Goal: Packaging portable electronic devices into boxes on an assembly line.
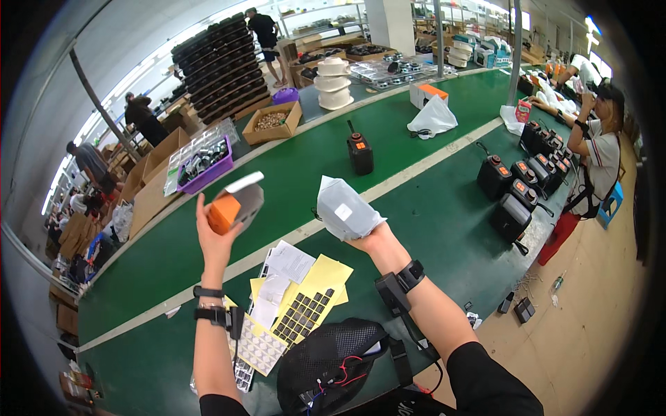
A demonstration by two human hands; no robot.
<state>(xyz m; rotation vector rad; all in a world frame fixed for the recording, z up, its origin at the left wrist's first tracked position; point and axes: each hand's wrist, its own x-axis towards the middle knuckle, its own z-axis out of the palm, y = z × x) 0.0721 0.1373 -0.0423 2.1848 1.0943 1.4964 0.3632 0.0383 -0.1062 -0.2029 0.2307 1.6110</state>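
Note:
My left hand is closed around a small orange and grey box whose pale flap stands up at the top. My right hand grips a bagged item, wrapped in cloudy white plastic with a small pale square on its face. What lies inside the wrap cannot be made out. Below and between my hands, yellow sticker sheets with dark labels overlap a printed paper slip and a white sticker sheet. A black mesh bag sits close to me.
Beyond my hands, a black boxy device stands on the green belt, with a white plastic bag farther off. Several similar devices crowd the right side, near a seated person. A purple bin lines the far left edge.

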